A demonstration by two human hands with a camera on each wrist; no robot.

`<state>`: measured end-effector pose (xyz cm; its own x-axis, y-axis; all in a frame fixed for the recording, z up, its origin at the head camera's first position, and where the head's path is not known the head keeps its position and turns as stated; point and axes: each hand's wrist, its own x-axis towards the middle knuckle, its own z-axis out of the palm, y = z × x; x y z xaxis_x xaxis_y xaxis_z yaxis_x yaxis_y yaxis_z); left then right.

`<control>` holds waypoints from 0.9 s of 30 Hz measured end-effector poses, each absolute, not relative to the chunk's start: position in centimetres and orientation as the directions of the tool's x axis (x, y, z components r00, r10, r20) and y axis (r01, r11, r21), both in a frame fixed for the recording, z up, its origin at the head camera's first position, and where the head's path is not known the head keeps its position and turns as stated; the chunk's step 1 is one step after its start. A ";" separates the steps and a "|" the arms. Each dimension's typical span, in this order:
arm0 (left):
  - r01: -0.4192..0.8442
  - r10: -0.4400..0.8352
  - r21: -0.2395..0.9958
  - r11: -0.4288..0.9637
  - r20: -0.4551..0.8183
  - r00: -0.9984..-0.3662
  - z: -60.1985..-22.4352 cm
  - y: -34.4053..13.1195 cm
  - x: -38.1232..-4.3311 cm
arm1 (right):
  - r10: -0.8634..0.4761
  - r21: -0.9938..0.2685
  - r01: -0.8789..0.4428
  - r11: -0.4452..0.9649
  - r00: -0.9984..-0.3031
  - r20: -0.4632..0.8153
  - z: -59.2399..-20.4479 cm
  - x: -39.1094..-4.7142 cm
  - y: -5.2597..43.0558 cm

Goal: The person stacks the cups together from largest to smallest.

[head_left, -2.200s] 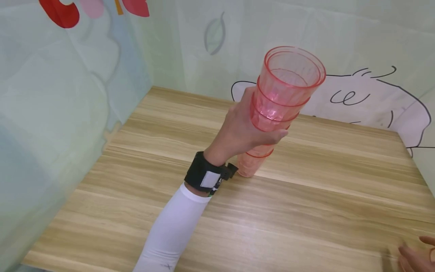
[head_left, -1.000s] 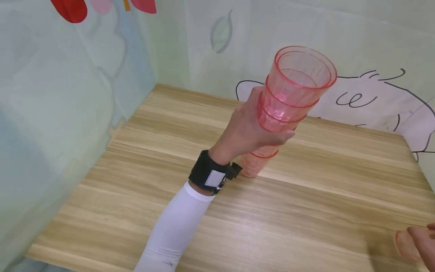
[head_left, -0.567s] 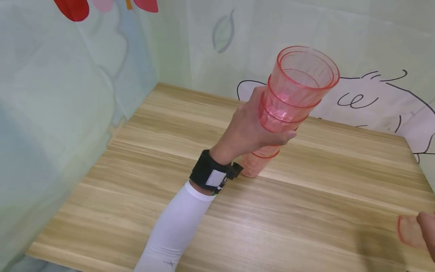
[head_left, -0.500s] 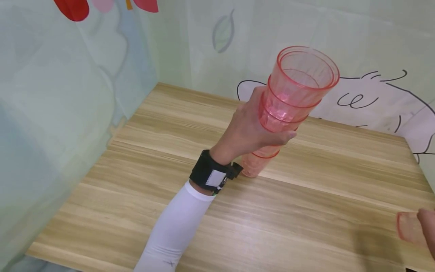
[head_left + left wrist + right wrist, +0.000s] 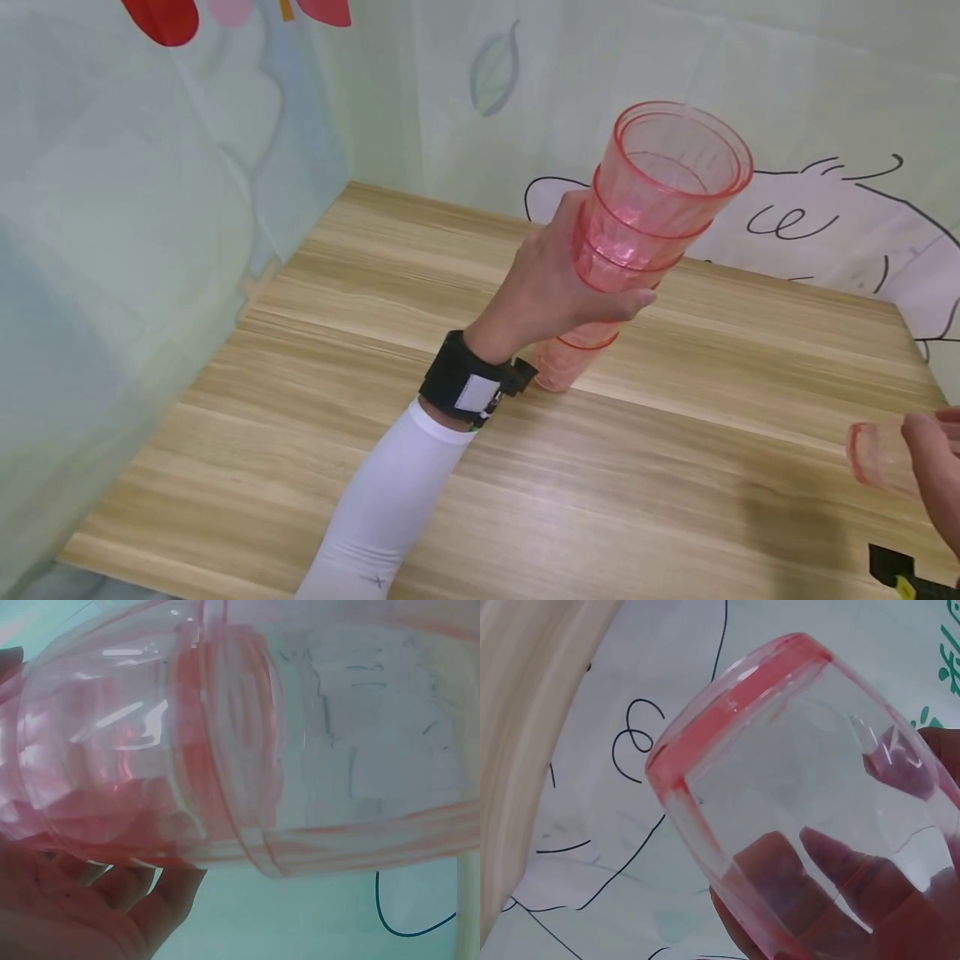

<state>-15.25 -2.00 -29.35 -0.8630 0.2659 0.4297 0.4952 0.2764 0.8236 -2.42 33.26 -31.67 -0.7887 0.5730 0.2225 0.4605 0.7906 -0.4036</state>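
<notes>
Toward the middle of the head view, a stack of several nested clear pink plastic cups (image 5: 637, 225) stands upright, its mouth facing up. My left hand (image 5: 551, 287) grips it about the middle, thumb across the near side. The stack's lower end appears to be on the tabletop. In the left wrist view, my fingers (image 5: 142, 900) curve under the stacked cups (image 5: 97, 742). By the right edge, my right hand (image 5: 937, 475) holds a single clear pink cup (image 5: 881, 458) sideways, its thick base toward the left. Through this cup's wall (image 5: 757, 742), the right wrist view shows the fingers wrapped around it.
The wood-grain table (image 5: 360, 333) extends beneath both hands. Printed cloth walls (image 5: 637, 50) rise along its back and left edges. A black strap with a small device (image 5: 468, 387) sits on the left wrist, and black gear (image 5: 892, 567) shows below the right hand.
My right hand has come in from the lower right, carrying the single cup up and slightly left. The left hand keeps its grip on the stack; the head view has shifted a little.
</notes>
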 end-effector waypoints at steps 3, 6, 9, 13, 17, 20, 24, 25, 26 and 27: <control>0.495 0.265 0.822 0.283 0.429 -0.864 -29.3 -2.0 -15.2 | 0.555 -0.421 0.425 0.802 -0.789 0.262 -31.5 -2.6 32.8; 0.496 0.265 0.820 0.285 0.430 -0.863 -29.3 -2.1 -15.2 | 0.543 -0.452 0.387 0.804 -0.788 0.290 -31.2 -2.9 32.1; 0.493 0.269 0.823 0.284 0.425 -0.864 -29.3 -2.1 -15.2 | 0.544 -0.513 0.352 0.783 -0.787 0.292 -30.9 -3.3 31.3; 0.490 0.276 0.827 0.276 0.420 -0.864 -29.3 -2.1 -15.2 | 0.544 -0.579 0.301 0.758 -0.781 0.307 -30.7 -3.7 30.3; 0.491 0.274 0.827 0.273 0.423 -0.864 -29.4 -2.1 -15.2 | 0.524 -0.601 0.213 0.770 -0.749 0.405 -31.1 -4.0 29.6; 0.495 0.275 0.825 0.272 0.426 -0.862 -29.4 -2.1 -15.2 | 0.501 -0.605 0.152 0.782 -0.730 0.465 -31.2 -4.2 29.5; 0.499 0.277 0.822 0.275 0.429 -0.860 -29.5 -2.1 -15.2 | 0.473 -0.606 0.090 0.790 -0.720 0.508 -31.1 -4.4 29.3; 0.498 0.277 0.823 0.274 0.428 -0.860 -29.5 -2.1 -15.2 | 0.472 -0.606 0.087 0.791 -0.717 0.512 -31.0 -4.4 29.1; 0.496 0.277 0.825 0.272 0.427 -0.861 -29.5 -2.1 -15.2 | 0.468 -0.601 0.082 0.795 -0.714 0.521 -30.9 -4.5 29.0; 0.497 0.276 0.824 0.273 0.427 -0.861 -29.5 -2.1 -15.2 | 0.463 -0.598 0.077 0.798 -0.713 0.526 -30.8 -4.6 28.9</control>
<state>-15.22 -2.14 -29.48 -0.8610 0.2758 0.4274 0.4965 0.2730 0.8240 -4.60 28.86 -30.77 -0.7135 0.4626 0.5263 0.0766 0.7981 -0.5976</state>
